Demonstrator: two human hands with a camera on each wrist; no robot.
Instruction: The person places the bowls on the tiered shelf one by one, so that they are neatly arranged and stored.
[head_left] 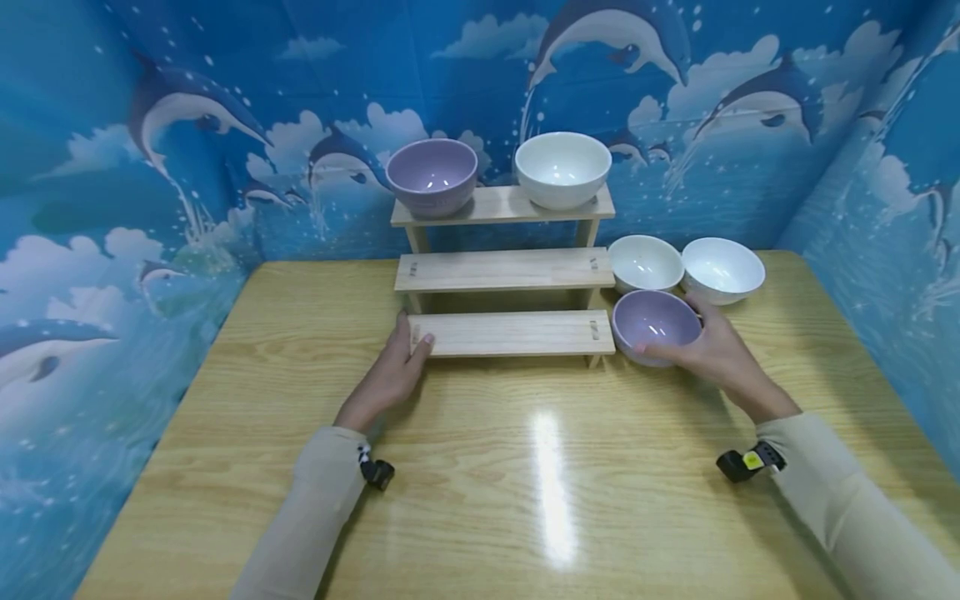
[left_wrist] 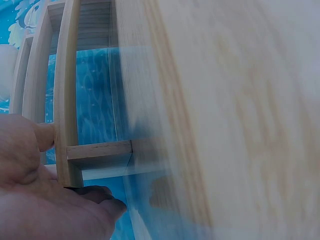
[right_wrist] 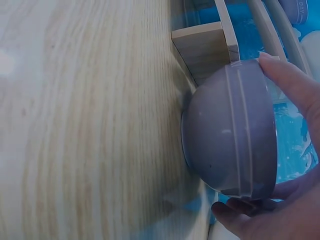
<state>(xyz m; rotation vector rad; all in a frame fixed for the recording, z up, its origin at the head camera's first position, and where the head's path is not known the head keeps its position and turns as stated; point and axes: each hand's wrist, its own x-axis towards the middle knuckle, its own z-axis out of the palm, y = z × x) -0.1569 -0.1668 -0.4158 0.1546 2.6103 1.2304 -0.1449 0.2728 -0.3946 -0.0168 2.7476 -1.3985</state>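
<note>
My left hand (head_left: 392, 371) grips the left end of the lowest tier of a three-tier wooden display stand (head_left: 510, 335), thumb on top of the board and fingers round its end. In the left wrist view, the board's edge (left_wrist: 66, 95) lies between thumb and fingers. Over on the right, my right hand (head_left: 716, 346) holds a purple bowl (head_left: 654, 321) by its rim, thumb at the near side and fingers at the far side. The bowl is upright beside the lowest tier's right end. The right wrist view shows its rounded side (right_wrist: 230, 130) close to the tabletop.
Another purple bowl (head_left: 432, 179) and a white bowl (head_left: 564, 171) stand on the top tier. Two more white bowls, one nearer the stand (head_left: 645, 262) and one farther right (head_left: 722, 271), sit on the wooden table (head_left: 465, 500). A dolphin-print cloth (head_left: 337, 67) surrounds the table's back and sides.
</note>
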